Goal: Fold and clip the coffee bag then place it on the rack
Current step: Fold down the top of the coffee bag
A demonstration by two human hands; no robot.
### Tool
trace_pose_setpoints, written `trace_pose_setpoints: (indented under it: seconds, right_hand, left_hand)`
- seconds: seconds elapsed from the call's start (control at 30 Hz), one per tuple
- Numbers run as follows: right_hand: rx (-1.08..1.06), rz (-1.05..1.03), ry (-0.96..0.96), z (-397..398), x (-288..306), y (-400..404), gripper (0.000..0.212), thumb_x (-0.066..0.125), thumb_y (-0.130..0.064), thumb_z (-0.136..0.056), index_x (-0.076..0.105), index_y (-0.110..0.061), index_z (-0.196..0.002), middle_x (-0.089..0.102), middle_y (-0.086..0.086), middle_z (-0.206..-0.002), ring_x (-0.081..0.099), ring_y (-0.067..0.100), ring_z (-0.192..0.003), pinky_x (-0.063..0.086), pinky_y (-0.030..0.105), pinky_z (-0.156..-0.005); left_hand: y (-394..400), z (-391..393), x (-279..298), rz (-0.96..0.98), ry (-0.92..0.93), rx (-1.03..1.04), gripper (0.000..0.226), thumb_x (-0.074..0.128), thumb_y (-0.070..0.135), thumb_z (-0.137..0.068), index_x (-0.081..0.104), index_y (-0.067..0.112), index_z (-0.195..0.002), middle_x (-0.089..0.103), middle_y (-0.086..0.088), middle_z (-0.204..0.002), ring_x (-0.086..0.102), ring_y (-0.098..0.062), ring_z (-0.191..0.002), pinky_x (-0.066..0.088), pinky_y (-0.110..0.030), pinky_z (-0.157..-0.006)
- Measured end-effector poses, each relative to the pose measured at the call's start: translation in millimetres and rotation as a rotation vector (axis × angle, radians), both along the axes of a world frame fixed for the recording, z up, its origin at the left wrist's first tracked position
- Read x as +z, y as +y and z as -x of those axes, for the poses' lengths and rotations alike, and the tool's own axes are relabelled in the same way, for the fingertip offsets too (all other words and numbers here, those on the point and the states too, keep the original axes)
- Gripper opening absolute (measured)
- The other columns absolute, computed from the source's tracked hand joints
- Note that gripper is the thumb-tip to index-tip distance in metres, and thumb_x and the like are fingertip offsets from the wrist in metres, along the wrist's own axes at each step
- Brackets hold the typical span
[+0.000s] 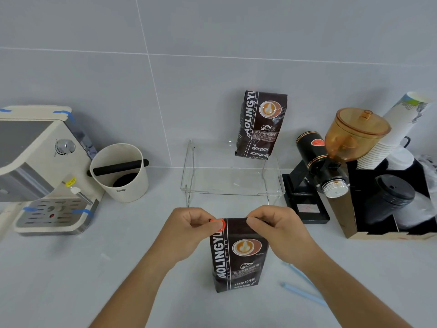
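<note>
A dark brown coffee bag (238, 256) stands upright on the counter in front of me, its top folded down. My left hand (189, 230) pinches the top left corner together with a small red clip (218, 224). My right hand (274, 230) pinches the folded top edge at the right corner. Behind the bag stands a clear acrylic rack (231, 176). A second coffee bag (261, 124) of the same kind stands on the rack's back right, leaning on the wall.
A cream espresso machine (42, 166) and a white knock box (120, 171) sit at the left. At the right are a black grinder (328, 162) with an amber hopper and a box with stacked paper cups (392, 138) and black lids (390, 197). Blue tape strips (305, 290) mark the counter.
</note>
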State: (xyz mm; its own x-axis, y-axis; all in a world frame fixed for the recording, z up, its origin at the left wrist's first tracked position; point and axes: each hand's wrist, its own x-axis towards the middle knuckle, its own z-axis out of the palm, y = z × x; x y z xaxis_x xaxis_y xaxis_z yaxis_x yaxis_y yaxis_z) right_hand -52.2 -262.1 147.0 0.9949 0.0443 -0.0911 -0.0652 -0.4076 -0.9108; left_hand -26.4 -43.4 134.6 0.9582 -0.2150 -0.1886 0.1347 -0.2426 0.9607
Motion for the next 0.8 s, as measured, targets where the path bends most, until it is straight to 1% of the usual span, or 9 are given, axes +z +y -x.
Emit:
trace_pose_setpoints:
  seconds: [0.1,0.2,0.23,0.3,0.4,0.5,0.6,0.73,0.8]
  right_hand:
    - [-0.076,-0.160,0.052,-1.8,-3.5,3.2,0.025,0.070,-0.003,-0.085,0.075,-0.026,-0.075,0.076,-0.007,-0.066,0.067,0.002,-0.060,0.050,0.012,-0.056]
    - [-0.120,-0.205,0.086,-3.3,-7.9,6.1,0.030,0.069,-0.002,-0.085,0.075,-0.029,-0.074,0.075,-0.005,-0.063,0.066,0.005,-0.058,0.052,0.016,-0.056]
    - [-0.129,-0.212,0.106,-4.3,-9.3,7.1,0.032,0.067,-0.001,-0.086,0.076,-0.029,-0.073,0.077,-0.003,-0.066,0.068,0.006,-0.061,0.054,0.021,-0.058]
    - [-0.149,-0.224,0.146,-7.1,-11.0,8.3,0.035,0.065,0.001,-0.087,0.077,-0.027,-0.070,0.078,-0.001,-0.069,0.071,0.009,-0.063,0.056,0.027,-0.061]
    - [-0.154,-0.258,0.206,-11.1,-10.1,7.4,0.032,0.065,0.001,-0.087,0.077,-0.021,-0.069,0.078,-0.002,-0.066,0.071,0.007,-0.060,0.054,0.020,-0.053]
    - [-0.137,-0.258,0.262,-12.7,-9.6,4.9,0.025,0.066,0.000,-0.087,0.078,-0.017,-0.073,0.078,-0.001,-0.067,0.072,0.009,-0.062,0.054,0.020,-0.054]
    - [-0.100,-0.217,0.272,-13.5,-11.1,3.3,0.027,0.066,-0.005,-0.088,0.079,-0.022,-0.071,0.079,-0.001,-0.071,0.073,0.014,-0.067,0.057,0.025,-0.062]
    - [0.025,-0.093,0.274,-10.4,-11.7,-2.7,0.014,0.068,-0.026,-0.087,0.079,-0.033,-0.081,0.080,-0.008,-0.083,0.077,0.013,-0.077,0.059,0.028,-0.072]
    - [0.111,-0.054,0.262,-6.4,-10.2,-8.0,0.014,0.074,-0.029,-0.080,0.077,-0.041,-0.085,0.079,-0.013,-0.089,0.076,0.010,-0.084,0.059,0.025,-0.076]
  left_hand:
    - [-5.3,2.6,-1.7,0.148,0.126,0.068,0.006,0.080,0.016,-0.074,0.078,0.017,-0.079,0.076,-0.007,-0.066,0.070,-0.014,-0.069,0.051,-0.031,-0.080]
    - [-12.4,4.0,-4.2,0.172,0.155,0.081,0.015,0.074,0.009,-0.081,0.078,0.024,-0.085,0.068,0.005,-0.053,0.068,-0.007,-0.065,0.049,-0.028,-0.077]
    - [-14.5,3.7,-4.8,0.166,0.152,0.083,0.016,0.072,0.008,-0.083,0.079,0.023,-0.084,0.069,0.005,-0.055,0.067,-0.006,-0.064,0.048,-0.027,-0.076]
    - [-15.9,3.3,-4.3,0.131,0.145,0.083,0.016,0.072,0.009,-0.084,0.080,0.023,-0.081,0.075,-0.005,-0.069,0.068,-0.008,-0.069,0.049,-0.028,-0.076]
    - [-11.2,4.3,-3.6,0.048,0.099,-0.013,0.025,0.082,0.010,-0.074,0.079,0.033,-0.082,0.074,-0.015,-0.082,0.070,-0.021,-0.076,0.057,-0.035,-0.076]
    - [-8.1,5.4,-7.0,-0.081,-0.027,-0.084,0.040,0.085,0.009,-0.069,0.073,0.045,-0.081,0.077,-0.004,-0.084,0.072,-0.015,-0.084,0.058,-0.026,-0.078]
    - [-8.9,4.4,-11.4,-0.203,-0.124,-0.094,0.035,0.082,0.017,-0.074,0.069,0.047,-0.086,0.076,0.011,-0.090,0.069,-0.004,-0.088,0.054,-0.017,-0.080]
    - [-5.8,5.1,-16.6,-0.235,-0.156,-0.146,0.022,0.079,0.020,-0.079,0.074,0.034,-0.096,0.075,0.013,-0.090,0.069,0.000,-0.083,0.051,-0.007,-0.075]
    - [-5.4,7.2,-18.5,-0.235,-0.155,-0.153,0.019,0.077,0.021,-0.080,0.075,0.029,-0.098,0.075,0.014,-0.090,0.069,0.000,-0.082,0.050,-0.006,-0.073]
